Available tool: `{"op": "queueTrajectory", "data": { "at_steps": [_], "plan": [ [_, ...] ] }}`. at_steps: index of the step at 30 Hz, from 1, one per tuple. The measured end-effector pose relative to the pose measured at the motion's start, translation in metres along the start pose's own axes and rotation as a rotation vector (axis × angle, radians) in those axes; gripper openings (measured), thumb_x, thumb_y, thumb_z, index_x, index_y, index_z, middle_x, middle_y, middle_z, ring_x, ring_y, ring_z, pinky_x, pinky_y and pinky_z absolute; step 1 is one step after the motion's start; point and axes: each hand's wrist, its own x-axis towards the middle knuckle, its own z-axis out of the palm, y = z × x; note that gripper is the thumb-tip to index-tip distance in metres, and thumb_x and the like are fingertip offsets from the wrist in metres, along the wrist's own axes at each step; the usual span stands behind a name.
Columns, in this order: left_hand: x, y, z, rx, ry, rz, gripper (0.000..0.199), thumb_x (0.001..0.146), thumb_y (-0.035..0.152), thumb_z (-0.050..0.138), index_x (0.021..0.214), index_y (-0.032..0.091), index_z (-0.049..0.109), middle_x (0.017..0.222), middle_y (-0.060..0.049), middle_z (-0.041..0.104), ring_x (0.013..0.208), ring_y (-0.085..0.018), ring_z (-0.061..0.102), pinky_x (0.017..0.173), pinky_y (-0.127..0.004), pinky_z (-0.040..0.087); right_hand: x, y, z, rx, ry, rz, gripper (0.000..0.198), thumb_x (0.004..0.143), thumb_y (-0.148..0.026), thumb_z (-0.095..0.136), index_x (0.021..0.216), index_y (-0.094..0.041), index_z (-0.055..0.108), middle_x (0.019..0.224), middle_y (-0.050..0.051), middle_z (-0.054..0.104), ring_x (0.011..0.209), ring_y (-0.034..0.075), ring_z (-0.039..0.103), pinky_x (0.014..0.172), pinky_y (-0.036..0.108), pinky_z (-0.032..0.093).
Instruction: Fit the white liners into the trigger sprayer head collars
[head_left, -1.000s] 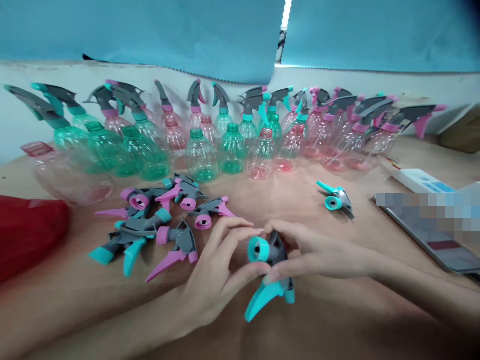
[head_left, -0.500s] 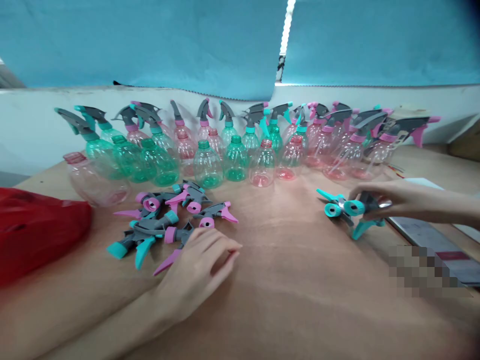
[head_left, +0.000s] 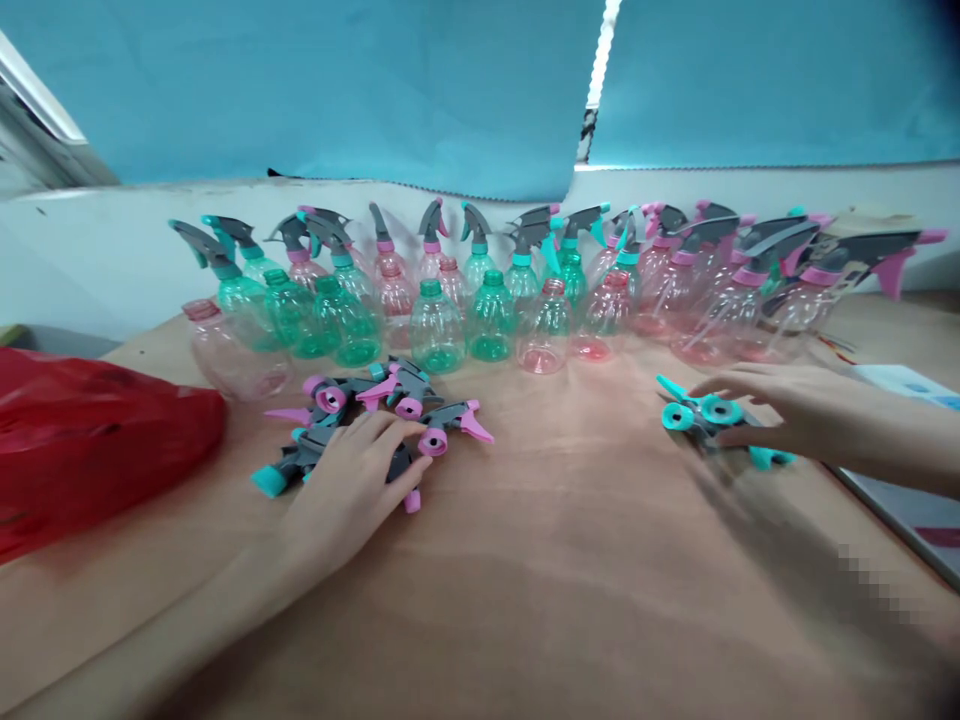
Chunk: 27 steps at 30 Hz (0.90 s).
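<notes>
My left hand (head_left: 349,480) is bent over a loose group of grey trigger spray heads at the left centre. Its fingers and thumb close around a grey-and-pink spray head (head_left: 401,465), mostly hidden by the hand. Beside it lie a grey-and-teal spray head (head_left: 274,480) and several pink-collared ones, among them a spray head (head_left: 435,440) just right of the fingertips. On the right, my right hand (head_left: 780,410) curls over a teal-collared spray head (head_left: 721,408), thumb low and fingers above. Another teal-collared spray head (head_left: 677,416) lies against it on the table.
Behind the hands stand rows of clear green and pink bottles, some topped with spray heads, others uncapped like the green bottle (head_left: 491,318). A pink bottle (head_left: 240,355) leans at the left near a red plastic bag (head_left: 97,450). A flat panel (head_left: 900,510) lies at the right edge.
My left hand has moved left into the group of spray heads and closed around a pink one. My right hand has lowered its teal spray head beside the other. The view has shifted slightly left.
</notes>
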Motion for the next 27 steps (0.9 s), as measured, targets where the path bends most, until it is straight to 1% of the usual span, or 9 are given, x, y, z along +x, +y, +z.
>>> {"op": "queueTrajectory", "data": {
  "at_steps": [3, 8, 10, 13, 15, 18, 20, 24, 27],
  "plan": [
    [0.009, 0.000, 0.006, 0.059, -0.015, 0.038, 0.023, 0.094, 0.029, 0.043, 0.104, 0.017, 0.060, 0.106, -0.010, 0.062, 0.099, -0.029, 0.057, 0.084, -0.043, 0.042, 0.000, -0.036, -0.001, -0.009, 0.005, -0.085, 0.028, 0.082, -0.039, 0.061, 0.107, -0.026, 0.062, 0.102, 0.011, 0.066, 0.082, 0.028, 0.064, 0.063, 0.038, 0.047],
    [0.020, 0.004, 0.009, 0.057, -0.023, 0.057, 0.027, 0.095, 0.028, 0.041, 0.100, 0.014, 0.064, 0.100, -0.012, 0.065, 0.090, -0.030, 0.059, 0.081, -0.045, 0.041, 0.014, -0.119, 0.020, 0.098, 0.021, -0.372, 0.020, 0.091, -0.031, 0.051, 0.106, -0.022, 0.060, 0.103, 0.008, 0.066, 0.088, 0.025, 0.064, 0.072, 0.039, 0.051],
    [0.019, 0.010, 0.005, 0.030, -0.024, 0.054, 0.028, 0.095, 0.029, 0.040, 0.099, 0.015, 0.065, 0.097, -0.011, 0.066, 0.090, -0.029, 0.060, 0.080, -0.043, 0.042, 0.026, -0.146, 0.032, 0.113, 0.089, -0.410, 0.029, 0.089, -0.037, 0.055, 0.112, -0.019, 0.058, 0.108, 0.010, 0.065, 0.094, 0.027, 0.063, 0.078, 0.043, 0.051],
    [0.016, 0.022, -0.005, -0.024, -0.042, 0.047, 0.027, 0.095, 0.029, 0.042, 0.095, 0.017, 0.066, 0.091, -0.007, 0.069, 0.085, -0.025, 0.062, 0.076, -0.038, 0.045, 0.046, -0.172, 0.047, 0.139, 0.182, -0.446, 0.062, 0.080, -0.040, 0.068, 0.129, -0.012, 0.044, 0.129, 0.016, 0.054, 0.114, 0.030, 0.052, 0.090, 0.046, 0.046],
    [0.013, 0.030, -0.012, -0.100, -0.057, 0.025, 0.026, 0.093, 0.030, 0.044, 0.089, 0.018, 0.067, 0.086, -0.004, 0.070, 0.079, -0.021, 0.064, 0.071, -0.032, 0.046, 0.056, -0.180, 0.052, 0.165, 0.227, -0.464, 0.061, 0.079, -0.043, 0.067, 0.127, -0.011, 0.046, 0.124, 0.016, 0.057, 0.112, 0.031, 0.053, 0.090, 0.048, 0.044],
    [0.011, 0.041, -0.018, -0.272, -0.082, -0.038, 0.024, 0.090, 0.033, 0.049, 0.081, 0.020, 0.067, 0.076, 0.000, 0.070, 0.068, -0.018, 0.064, 0.060, -0.026, 0.044, 0.062, -0.183, 0.055, 0.207, 0.241, -0.504, 0.030, 0.088, -0.040, 0.057, 0.104, -0.015, 0.059, 0.103, 0.011, 0.065, 0.097, 0.027, 0.059, 0.084, 0.044, 0.045],
    [0.010, 0.044, -0.019, -0.360, -0.091, -0.068, 0.024, 0.089, 0.034, 0.050, 0.079, 0.021, 0.068, 0.073, 0.001, 0.071, 0.065, -0.016, 0.064, 0.057, -0.025, 0.042, 0.060, -0.181, 0.056, 0.243, 0.242, -0.525, 0.021, 0.091, -0.036, 0.053, 0.093, -0.017, 0.061, 0.095, 0.007, 0.068, 0.092, 0.023, 0.060, 0.087, 0.043, 0.043],
    [0.008, 0.043, -0.018, -0.489, -0.146, -0.049, 0.025, 0.090, 0.040, 0.051, 0.085, 0.024, 0.069, 0.074, 0.003, 0.069, 0.063, -0.014, 0.062, 0.054, -0.022, 0.041, 0.049, -0.173, 0.051, 0.315, 0.223, -0.525, 0.020, 0.088, -0.036, 0.059, 0.098, -0.018, 0.060, 0.096, 0.002, 0.069, 0.092, 0.017, 0.061, 0.104, 0.041, 0.030],
    [0.005, 0.037, -0.014, -0.471, -0.160, 0.019, 0.023, 0.082, 0.046, 0.060, 0.092, 0.026, 0.069, 0.072, 0.002, 0.062, 0.063, -0.015, 0.058, 0.052, -0.022, 0.039, 0.042, -0.169, 0.043, 0.345, 0.154, -0.523, 0.020, 0.087, -0.035, 0.061, 0.101, -0.021, 0.060, 0.095, -0.001, 0.068, 0.095, 0.015, 0.061, 0.106, 0.039, 0.028]
  ]
}}
